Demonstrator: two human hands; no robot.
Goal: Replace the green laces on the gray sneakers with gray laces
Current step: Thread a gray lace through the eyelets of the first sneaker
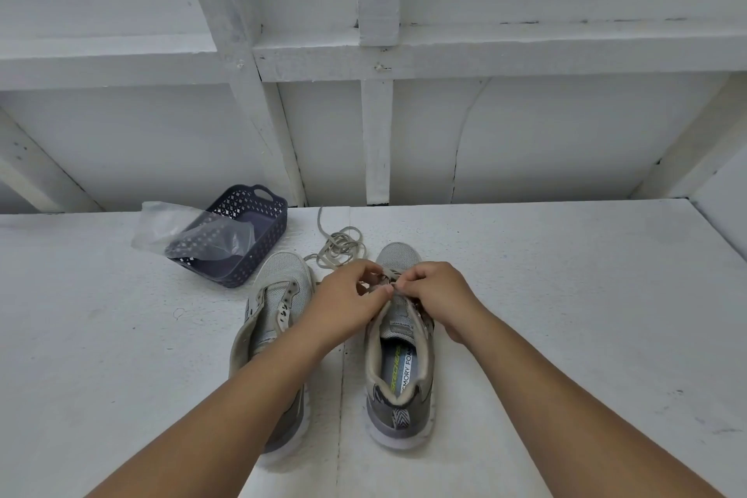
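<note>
Both hands meet over the lace rows of the right-hand gray sneaker. The left hand and the right hand have their fingers curled in, tips nearly touching, and they appear to pinch a gray lace at the eyelets; the exact hold is hidden under the knuckles.

Just beyond the fingertips the slack of that lace lies in a loose heap on the bench. To the left of the left hand's fingers stands the other sneaker, its eyelets bare, partly under the left forearm. No green lace shows.

Risks, as I judge them: the heap could knot as slack is drawn through, since its loops overlap. The lace tip could slip from so fine a pinch and fall back out of the eyelet. An eyelet could be skipped or a crossing twisted, because the hands cover the rows. The left forearm could nudge the unlaced sneaker. The basket and plastic bag lie well left of the fingers, out of the way.
</note>
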